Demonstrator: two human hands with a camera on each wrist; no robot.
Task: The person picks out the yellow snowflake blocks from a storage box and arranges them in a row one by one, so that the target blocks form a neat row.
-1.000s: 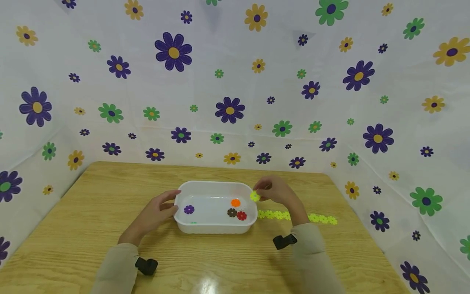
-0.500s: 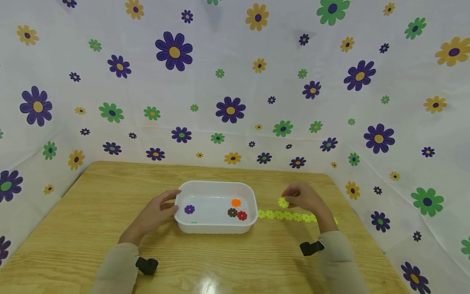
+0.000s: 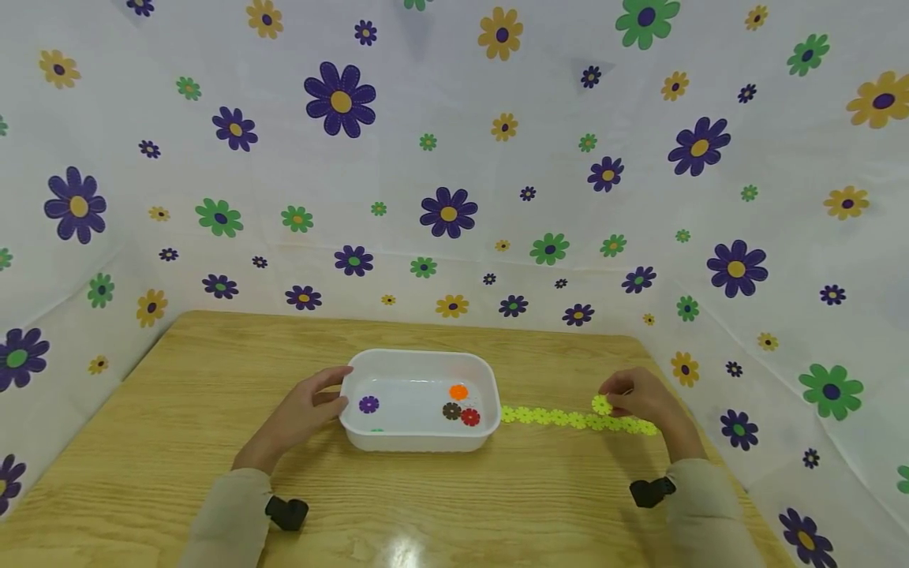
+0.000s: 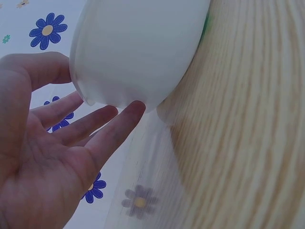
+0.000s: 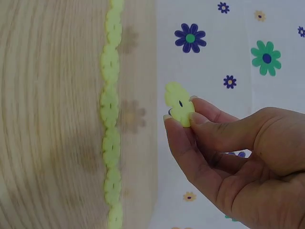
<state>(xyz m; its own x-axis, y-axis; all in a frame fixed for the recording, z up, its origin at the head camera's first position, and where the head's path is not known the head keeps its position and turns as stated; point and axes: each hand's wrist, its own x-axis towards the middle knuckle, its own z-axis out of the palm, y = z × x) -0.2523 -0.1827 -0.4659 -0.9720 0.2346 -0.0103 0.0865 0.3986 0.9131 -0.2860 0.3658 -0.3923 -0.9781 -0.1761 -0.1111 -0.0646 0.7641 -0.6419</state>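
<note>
My left hand [image 3: 307, 402] rests its fingertips against the outer left end of a white plastic basin [image 3: 420, 443], thumb and fingers spread. The left wrist view shows that white end wall [image 4: 138, 52] with the fingertips right at it. My right hand [image 3: 642, 398] pinches a yellow flower-shaped plastic disc [image 3: 601, 405] between thumb and fingers. The right wrist view shows this slotted disc [image 5: 179, 105] tilted up on its edge. Below it, a row of linked yellow flower discs [image 3: 550, 416] stretches along the wooden table to the right of the basin.
Inside the basin lie a purple disc [image 3: 368, 405], an orange disc [image 3: 458, 392], a brown disc [image 3: 452, 411] and a red disc [image 3: 470, 417]. Flower-patterned white cloth [image 3: 398, 173] encloses the wooden table [image 3: 355, 513] at the back and sides.
My right hand has carried the yellow flower disc from beside the basin's right rim rightward and down, toward the right part of the yellow row. My left hand has stayed at the basin.
</note>
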